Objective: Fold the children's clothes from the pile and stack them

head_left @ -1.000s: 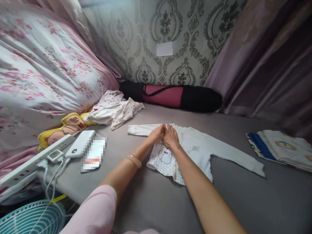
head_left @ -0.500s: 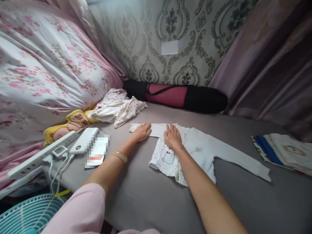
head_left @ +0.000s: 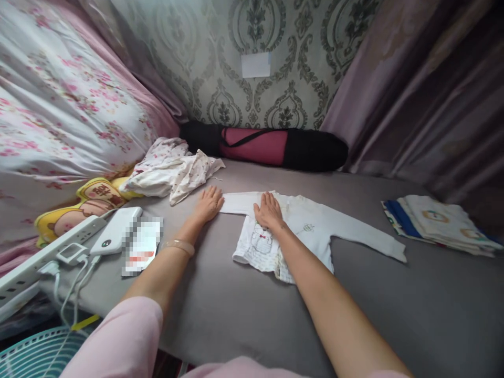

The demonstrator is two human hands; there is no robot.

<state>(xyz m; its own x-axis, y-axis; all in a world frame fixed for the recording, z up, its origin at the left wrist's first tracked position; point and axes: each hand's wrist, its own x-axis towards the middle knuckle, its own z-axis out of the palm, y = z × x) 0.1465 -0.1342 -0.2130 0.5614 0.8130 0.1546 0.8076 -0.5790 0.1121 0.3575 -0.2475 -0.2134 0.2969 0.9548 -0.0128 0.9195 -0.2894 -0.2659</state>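
Note:
A small white long-sleeved shirt (head_left: 305, 236) lies spread on the grey sheet, with a printed animal figure and a little green motif on its front. My left hand (head_left: 209, 203) rests flat, fingers stretched, over the cuff end of the sleeve on the left, hiding it. On the shirt's chest near that shoulder, my right hand (head_left: 269, 211) lies palm down with its fingers extended. The other sleeve reaches out to the right, untouched.
A folded stack of clothes (head_left: 437, 223) sits at the right. Crumpled patterned cloth (head_left: 173, 170), a yellow cushion (head_left: 79, 207), a power strip (head_left: 51, 257) and a white power bank (head_left: 116, 231) are at the left. A black and red long bag (head_left: 255, 147) lies along the wall.
My left hand has slid outward along the sleeve to its cuff end. My right hand stays on the shirt's chest. The whole view has shifted slightly.

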